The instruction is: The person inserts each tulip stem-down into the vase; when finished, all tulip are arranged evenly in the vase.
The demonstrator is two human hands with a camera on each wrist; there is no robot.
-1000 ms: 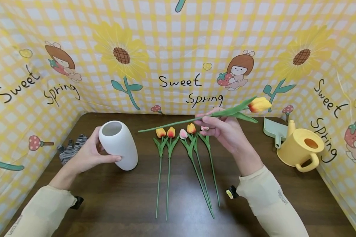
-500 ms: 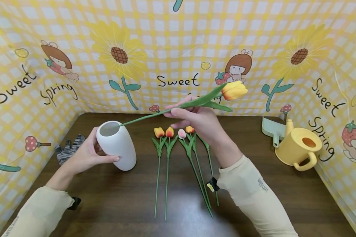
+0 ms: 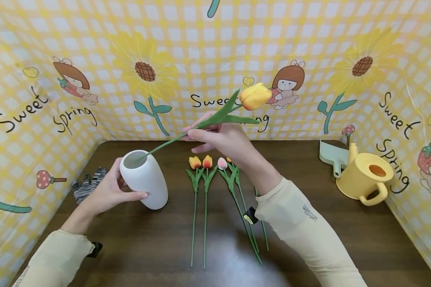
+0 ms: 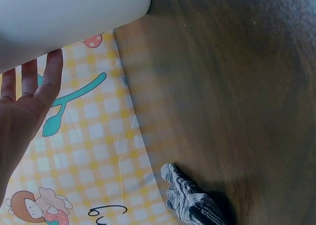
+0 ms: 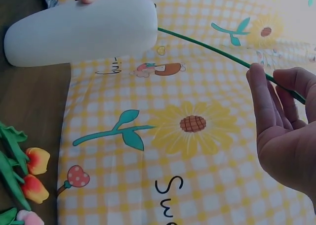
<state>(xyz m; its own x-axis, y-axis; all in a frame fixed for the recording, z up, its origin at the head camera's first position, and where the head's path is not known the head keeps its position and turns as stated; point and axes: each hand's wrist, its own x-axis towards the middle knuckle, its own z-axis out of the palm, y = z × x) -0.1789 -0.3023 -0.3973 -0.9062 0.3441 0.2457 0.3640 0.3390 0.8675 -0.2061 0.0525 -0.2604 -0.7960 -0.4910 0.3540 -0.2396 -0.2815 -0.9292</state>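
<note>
A white vase [image 3: 149, 183] leans slightly to the left on the table, gripped around its side by my left hand [image 3: 109, 189], thumb in front. In the left wrist view the fingers of that hand [image 4: 29, 96] touch the vase wall [image 4: 74, 17]. My right hand [image 3: 226, 141] pinches the green stem of a yellow tulip [image 3: 255, 97] above the table. The lower end of that stem is inside the vase mouth; its tip is hidden. From the right wrist, the stem [image 5: 207, 46] runs from thumb and fingers [image 5: 284, 106] into the vase [image 5: 89, 32].
Several tulips lie on the dark wooden table, including an orange one [image 3: 207, 162] and a pink one [image 3: 222, 164]; my right arm partly covers some. A striped grey glove [image 3: 87, 187] lies at left. A green dustpan [image 3: 332, 157] and yellow watering can [image 3: 362, 179] stand at right.
My right hand has moved left with the yellow tulip, and the stem end has gone from outside the vase into its mouth. The left hand keeps its grip on the vase.
</note>
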